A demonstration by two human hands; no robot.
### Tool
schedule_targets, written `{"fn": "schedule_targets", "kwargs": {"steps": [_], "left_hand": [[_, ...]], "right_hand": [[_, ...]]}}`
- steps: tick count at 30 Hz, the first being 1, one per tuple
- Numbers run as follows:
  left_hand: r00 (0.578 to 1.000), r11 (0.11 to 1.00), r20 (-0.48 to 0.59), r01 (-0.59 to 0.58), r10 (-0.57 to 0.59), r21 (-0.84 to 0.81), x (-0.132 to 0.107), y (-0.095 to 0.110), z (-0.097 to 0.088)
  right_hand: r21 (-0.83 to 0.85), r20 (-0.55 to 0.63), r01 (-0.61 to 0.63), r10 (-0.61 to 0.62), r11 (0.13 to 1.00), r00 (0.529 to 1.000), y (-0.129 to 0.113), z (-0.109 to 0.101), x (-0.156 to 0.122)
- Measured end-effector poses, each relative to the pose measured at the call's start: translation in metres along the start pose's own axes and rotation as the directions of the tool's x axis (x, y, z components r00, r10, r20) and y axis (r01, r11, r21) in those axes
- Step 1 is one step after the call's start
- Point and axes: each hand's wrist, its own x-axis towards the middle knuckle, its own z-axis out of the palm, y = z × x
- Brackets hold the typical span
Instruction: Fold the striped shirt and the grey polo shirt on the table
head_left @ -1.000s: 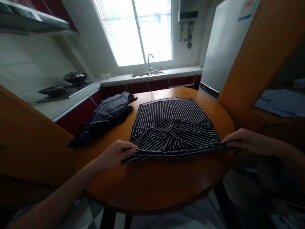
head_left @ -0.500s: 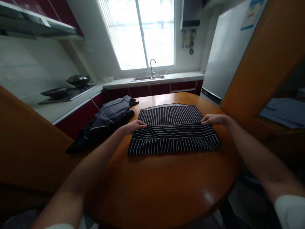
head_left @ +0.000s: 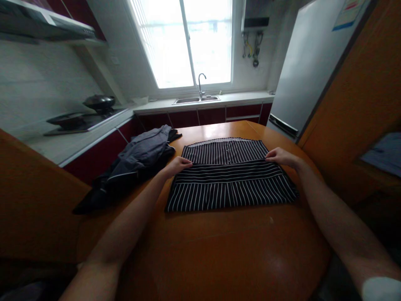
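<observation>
A black-and-white striped garment (head_left: 232, 177) lies folded over itself on the wooden table (head_left: 225, 246). Small buttons show down the middle of its far part, and a band with stripes running crosswise lies across its centre. My left hand (head_left: 178, 166) pinches this band's far edge at the left side, thumb against fingers. At the right end of the same edge, my right hand (head_left: 280, 157) pinches the fabric too. Between both hands the edge is drawn fairly straight. Whether it is a shirt or a skirt I cannot tell.
A heap of grey and black clothes (head_left: 134, 161) lies at the table's left, close to my left forearm. Beyond the table are a counter with a sink (head_left: 196, 100), a stove with a wok (head_left: 99, 102), and a fridge (head_left: 308, 67) at the right.
The view has shifted slightly, so the garment's near edge appears a little lower and wider. Both hands keep their pinch on the folded edge.
</observation>
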Motion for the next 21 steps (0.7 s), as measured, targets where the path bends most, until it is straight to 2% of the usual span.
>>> {"fn": "schedule_targets", "kwargs": {"steps": [6, 9, 13, 18, 21], "left_hand": [[0.997, 0.997, -0.071, -0.038, 0.043, 0.067, 0.012, -0.018, 0.008], [0.988, 0.993, -0.116, -0.090, 0.099, 0.079, 0.016, -0.022, 0.008], [0.975, 0.989, -0.178, -0.115, 0.130, 0.094, 0.021, -0.027, 0.011], [0.969, 0.966, -0.201, -0.094, 0.145, 0.242, 0.022, -0.029, 0.009], [0.943, 0.878, -0.206, -0.144, 0.262, 0.456, 0.015, -0.011, 0.015]], "right_hand": [[0.003, -0.029, -0.058, 0.058, 0.998, 0.998, 0.010, 0.010, 0.014], [0.022, -0.027, -0.047, 0.047, 0.999, 0.999, 0.015, 0.009, 0.019], [0.016, -0.080, -0.004, 0.005, 1.000, 0.997, 0.015, 0.009, 0.027], [-0.131, -0.078, -0.019, 0.009, 0.991, 0.997, 0.008, 0.006, 0.034], [-0.332, -0.229, -0.102, 0.025, 0.938, 0.973, -0.010, 0.009, 0.032]]}}
